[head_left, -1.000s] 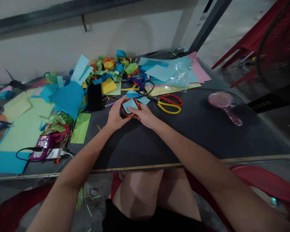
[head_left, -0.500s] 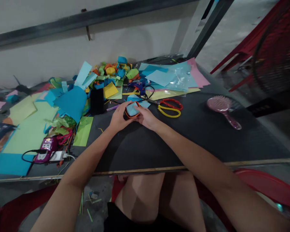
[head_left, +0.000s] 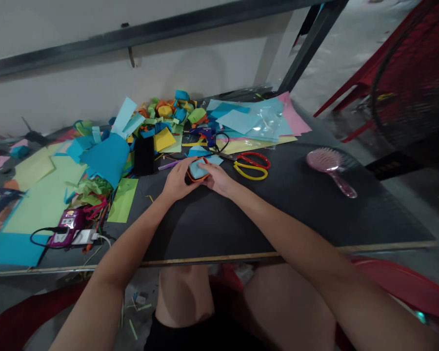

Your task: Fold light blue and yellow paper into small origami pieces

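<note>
Between both hands, above the dark tabletop, is a small folded paper piece (head_left: 197,168), light blue on top with an orange rim. My left hand (head_left: 176,182) wraps its left side, thumb and fingers curled round it. From the right, my right hand (head_left: 218,179) grips the same piece, its thumb pressed on the blue top; the fingers beneath are partly hidden. Just right of the hands lie scissors (head_left: 253,166) with one red and one yellow handle. Behind the piece are light blue paper scraps (head_left: 215,159), and a purple stick (head_left: 167,166) rests at the left hand.
A heap of folded coloured paper (head_left: 168,111) lies at the back, beside a blue glue gun (head_left: 205,134). Paper sheets (head_left: 241,119) are at the back right, a pink hairbrush (head_left: 327,161) at right. At left are a black phone (head_left: 144,155) and a purple power strip (head_left: 70,226).
The view has shifted slightly, so things on the table sit a little further left. Both hands keep hold of the paper piece with nearly the same grip. My legs have moved apart.
</note>
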Action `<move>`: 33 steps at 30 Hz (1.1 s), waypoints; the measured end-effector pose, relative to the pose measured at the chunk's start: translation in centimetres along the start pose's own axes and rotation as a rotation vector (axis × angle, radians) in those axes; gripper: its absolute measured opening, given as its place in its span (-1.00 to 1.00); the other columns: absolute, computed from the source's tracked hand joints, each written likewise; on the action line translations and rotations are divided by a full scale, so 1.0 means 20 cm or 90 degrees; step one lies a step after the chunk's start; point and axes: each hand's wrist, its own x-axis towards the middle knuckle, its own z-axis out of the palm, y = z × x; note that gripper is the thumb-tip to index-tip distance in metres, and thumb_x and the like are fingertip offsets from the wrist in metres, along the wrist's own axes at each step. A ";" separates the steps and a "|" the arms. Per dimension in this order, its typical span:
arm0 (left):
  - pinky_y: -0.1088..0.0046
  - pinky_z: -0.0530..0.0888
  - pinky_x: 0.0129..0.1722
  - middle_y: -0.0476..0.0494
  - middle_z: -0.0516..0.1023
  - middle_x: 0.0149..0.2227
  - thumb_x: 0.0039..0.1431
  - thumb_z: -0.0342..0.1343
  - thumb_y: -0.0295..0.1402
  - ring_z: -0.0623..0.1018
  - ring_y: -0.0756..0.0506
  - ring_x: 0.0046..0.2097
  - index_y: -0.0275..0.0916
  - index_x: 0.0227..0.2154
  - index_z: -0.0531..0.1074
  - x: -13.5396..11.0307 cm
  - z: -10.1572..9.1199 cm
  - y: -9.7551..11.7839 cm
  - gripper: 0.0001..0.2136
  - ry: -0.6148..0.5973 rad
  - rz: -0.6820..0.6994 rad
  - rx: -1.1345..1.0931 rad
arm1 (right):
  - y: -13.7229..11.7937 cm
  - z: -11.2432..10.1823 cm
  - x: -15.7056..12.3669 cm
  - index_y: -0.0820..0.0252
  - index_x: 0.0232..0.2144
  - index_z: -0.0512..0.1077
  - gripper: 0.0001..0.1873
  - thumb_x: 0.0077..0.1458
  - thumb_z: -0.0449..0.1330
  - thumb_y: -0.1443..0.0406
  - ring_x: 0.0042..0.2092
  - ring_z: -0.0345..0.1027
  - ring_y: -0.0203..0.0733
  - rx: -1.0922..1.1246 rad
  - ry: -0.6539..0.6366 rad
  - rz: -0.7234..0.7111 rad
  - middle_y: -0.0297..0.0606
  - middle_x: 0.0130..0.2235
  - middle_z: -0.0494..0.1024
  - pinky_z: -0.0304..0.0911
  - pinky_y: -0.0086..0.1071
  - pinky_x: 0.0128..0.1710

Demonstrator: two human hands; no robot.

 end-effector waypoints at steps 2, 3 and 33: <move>0.07 0.41 0.20 -0.32 0.45 0.17 0.15 0.22 -0.22 0.46 -0.25 0.20 -0.22 0.19 0.23 0.00 0.00 0.01 -0.43 -0.002 -0.003 -0.003 | 0.00 0.00 0.00 0.20 -0.46 0.46 -0.90 0.07 0.29 0.34 -0.50 0.38 -0.34 -0.001 0.002 0.002 -0.39 -0.54 0.52 0.31 -0.49 -0.50; 0.07 0.41 0.20 -0.32 0.45 0.17 0.16 0.22 -0.21 0.46 -0.25 0.20 -0.22 0.19 0.23 0.00 0.00 0.01 -0.43 -0.005 -0.005 -0.004 | 0.00 0.00 0.00 0.20 -0.46 0.46 -0.91 0.07 0.29 0.34 -0.49 0.39 -0.33 0.000 0.003 0.002 -0.39 -0.53 0.52 0.30 -0.49 -0.51; 0.07 0.40 0.22 -0.32 0.42 0.19 0.16 0.23 -0.10 0.43 -0.24 0.23 -0.17 0.23 0.18 0.00 0.00 0.01 -0.37 -0.010 -0.013 -0.101 | 0.03 -0.07 0.01 0.15 -0.29 0.53 -0.59 -0.26 0.47 0.18 -0.35 0.49 -0.25 -0.048 0.011 -0.114 -0.35 -0.35 0.61 0.43 -0.38 -0.32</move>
